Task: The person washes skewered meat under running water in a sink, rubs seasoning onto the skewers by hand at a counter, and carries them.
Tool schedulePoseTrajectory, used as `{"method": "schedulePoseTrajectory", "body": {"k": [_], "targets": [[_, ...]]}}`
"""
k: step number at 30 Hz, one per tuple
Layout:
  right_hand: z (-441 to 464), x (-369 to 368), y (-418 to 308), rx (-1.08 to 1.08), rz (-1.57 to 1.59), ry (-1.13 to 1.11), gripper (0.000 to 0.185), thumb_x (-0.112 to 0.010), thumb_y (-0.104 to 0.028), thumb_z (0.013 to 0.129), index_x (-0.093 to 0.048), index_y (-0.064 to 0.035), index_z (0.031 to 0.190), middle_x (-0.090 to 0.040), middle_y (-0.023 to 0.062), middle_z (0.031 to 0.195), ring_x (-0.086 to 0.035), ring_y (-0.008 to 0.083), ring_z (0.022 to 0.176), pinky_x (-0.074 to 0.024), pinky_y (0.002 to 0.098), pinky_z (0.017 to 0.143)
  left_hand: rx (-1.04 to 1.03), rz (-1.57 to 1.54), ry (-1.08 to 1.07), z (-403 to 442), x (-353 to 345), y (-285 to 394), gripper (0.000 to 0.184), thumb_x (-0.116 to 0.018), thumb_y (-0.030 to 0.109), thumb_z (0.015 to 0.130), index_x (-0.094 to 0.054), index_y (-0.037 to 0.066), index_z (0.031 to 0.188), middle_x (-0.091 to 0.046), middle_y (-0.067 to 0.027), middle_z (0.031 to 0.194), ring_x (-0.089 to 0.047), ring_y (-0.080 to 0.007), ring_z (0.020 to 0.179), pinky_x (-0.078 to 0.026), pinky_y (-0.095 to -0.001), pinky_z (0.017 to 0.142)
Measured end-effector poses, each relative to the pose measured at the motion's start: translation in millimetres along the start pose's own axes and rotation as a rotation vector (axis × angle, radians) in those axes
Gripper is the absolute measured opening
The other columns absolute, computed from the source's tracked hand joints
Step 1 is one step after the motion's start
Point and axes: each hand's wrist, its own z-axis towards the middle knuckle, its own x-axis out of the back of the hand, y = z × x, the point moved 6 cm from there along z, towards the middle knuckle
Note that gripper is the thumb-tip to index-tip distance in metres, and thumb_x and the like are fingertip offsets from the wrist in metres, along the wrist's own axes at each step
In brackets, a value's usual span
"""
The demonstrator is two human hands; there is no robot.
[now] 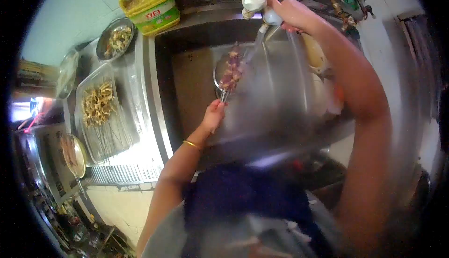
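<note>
Meat skewers [231,71]: over the sink [187,113], bundled, meat end pointing away from my body and leaning slightly right, toward the tap [254,1]. Long axis runs nearly in line with my left forearm, bare ends toward me. My left hand [214,116] is the nearer one; it is closed around those ends, thumb laid along them, meat clear of the fingers. My right hand [292,17] sits beyond the meat tips and to their right, well apart from the left, fingers bent at a pale round fitting [272,17] beside the tap. Whether it grips that or only touches it, I cannot tell. A blurred pale streak lies between fitting and meat; water or pipe, unclear. Farther out: a yellow jug [152,15] behind the sink's left corner; left of the sink, a pan [99,51] of chopped food and a tray [119,100] of other skewers [98,103].
</note>
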Motion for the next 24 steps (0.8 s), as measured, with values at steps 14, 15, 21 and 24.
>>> {"method": "schedulePoseTrajectory", "body": {"k": [14,15,21,24], "targets": [[-30,-20,-33,0.554,-0.684,0.385,0.046,-0.056,-0.042,0.081,-0.051,0.0002,0.1,-0.063,0.0125,0.071,-0.063,0.0305,0.065,-0.0503,0.0396,0.054,0.007,-0.114,0.108,-69,39,55,0.016,-0.047,0.021,0.093,-0.054,0.007,0.096,-0.054,0.0017,0.065,-0.04,-0.0049,0.048,-0.031,-0.0189,0.042],[-32,-23,-36,0.529,-0.687,0.411,0.051,-0.054,-0.046,0.081,-0.051,0.0007,0.101,-0.063,0.0116,0.07,-0.063,0.0305,0.063,-0.0496,0.0388,0.054,-0.068,-0.072,0.153,-73,45,56,0.015,-0.049,0.02,0.092,-0.054,0.006,0.094,-0.055,0.0006,0.067,-0.042,-0.0051,0.05,-0.033,-0.0192,0.044],[-55,-3,-35,0.435,-0.405,0.398,0.057,-0.06,-0.045,0.078,-0.05,0.001,0.109,-0.06,0.0184,0.097,-0.059,0.0307,0.089,-0.0473,0.0425,0.074,-0.216,0.006,0.314,-110,70,76,0.014,-0.054,0.017,0.089,-0.054,0.003,0.092,-0.05,0.0015,0.066,-0.045,-0.0058,0.055,-0.037,-0.0206,0.05],[-62,9,-47,0.523,-0.365,0.431,0.056,-0.062,-0.043,0.076,-0.05,0.0003,0.11,-0.059,0.019,0.092,-0.059,0.0313,0.085,-0.0467,0.0432,0.071,-0.112,-0.064,0.417,-141,65,109,0.012,-0.052,0.014,0.089,-0.054,0.004,0.082,-0.048,0.002,0.063,-0.044,-0.0061,0.055,-0.036,-0.021,0.05]]}}
